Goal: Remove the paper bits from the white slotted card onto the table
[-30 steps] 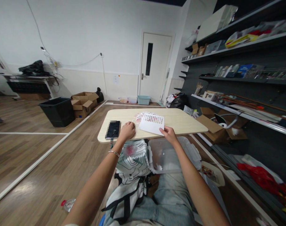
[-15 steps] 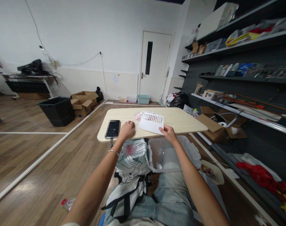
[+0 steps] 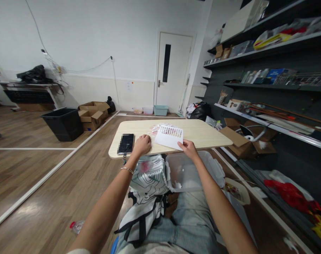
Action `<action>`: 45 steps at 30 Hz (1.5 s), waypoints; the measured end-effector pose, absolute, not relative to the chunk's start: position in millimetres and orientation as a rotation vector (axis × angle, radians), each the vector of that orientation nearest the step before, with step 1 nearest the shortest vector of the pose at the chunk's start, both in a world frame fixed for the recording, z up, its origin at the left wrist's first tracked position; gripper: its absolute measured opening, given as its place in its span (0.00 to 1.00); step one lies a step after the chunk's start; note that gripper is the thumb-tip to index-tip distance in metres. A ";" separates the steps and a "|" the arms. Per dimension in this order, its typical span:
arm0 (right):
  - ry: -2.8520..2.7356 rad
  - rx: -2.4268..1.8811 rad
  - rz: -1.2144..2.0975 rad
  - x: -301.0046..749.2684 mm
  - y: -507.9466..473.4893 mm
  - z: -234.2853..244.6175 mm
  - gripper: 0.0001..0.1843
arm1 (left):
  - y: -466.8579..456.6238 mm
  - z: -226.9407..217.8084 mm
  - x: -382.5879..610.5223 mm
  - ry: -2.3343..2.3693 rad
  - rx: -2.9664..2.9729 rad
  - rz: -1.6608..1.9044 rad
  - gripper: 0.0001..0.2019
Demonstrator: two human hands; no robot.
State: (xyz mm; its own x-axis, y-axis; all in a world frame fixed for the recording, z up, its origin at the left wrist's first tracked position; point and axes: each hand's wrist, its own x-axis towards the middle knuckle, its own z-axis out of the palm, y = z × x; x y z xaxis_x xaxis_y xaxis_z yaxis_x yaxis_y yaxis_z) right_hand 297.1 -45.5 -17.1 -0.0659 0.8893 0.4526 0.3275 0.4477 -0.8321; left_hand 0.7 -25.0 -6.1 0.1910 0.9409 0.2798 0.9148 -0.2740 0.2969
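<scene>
My right hand [image 3: 187, 148] pinches the lower right corner of a white card [image 3: 168, 141], thumb on top. Along the card's upper part run rows of oval slots with pinkish and brownish pieces showing in them. Resting by the table's near edge, my left hand [image 3: 143, 144] has its fingers curled down and close together; whatever may be under them is hidden. A pile of small white and pink pieces [image 3: 154, 128] lies just behind the card. To the left of my left hand, a dark phone [image 3: 129, 143] lies on the pale wooden table [image 3: 203, 133].
An open clear plastic bin [image 3: 181, 173] stands below the table's near edge, beside a patterned cloth [image 3: 150, 176] on my lap. On the floor are a black trash bin [image 3: 62, 125], cardboard boxes [image 3: 93, 114] and a bottle [image 3: 77, 227]. Loaded shelves [image 3: 277, 86] line the right.
The view has shifted very slightly. Both hands and the card keep almost the same place, the card's slots now tilted a little differently toward me.
</scene>
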 end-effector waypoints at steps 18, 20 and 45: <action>-1.601 -1.067 0.696 298.9 -44.3 -16.2 0.25 | -24.8 -6.4 0.6 1.856 2.379 0.632 0.15; -1.599 -1.062 0.692 299.4 -43.4 -16.6 0.26 | -24.9 -6.1 0.5 1.854 2.380 0.627 0.15; -1.473 -1.053 0.746 302.6 -43.2 -12.6 0.33 | -25.6 -6.2 0.4 1.851 2.381 0.640 0.16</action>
State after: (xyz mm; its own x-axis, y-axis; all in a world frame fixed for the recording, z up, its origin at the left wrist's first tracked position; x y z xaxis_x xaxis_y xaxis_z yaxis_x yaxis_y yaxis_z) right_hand 302.6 -43.2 -12.6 0.0202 0.9101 0.4139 0.2049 0.4015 -0.8927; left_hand 0.4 -25.6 -6.2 0.1933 0.9388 0.2851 0.9145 -0.2776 0.2942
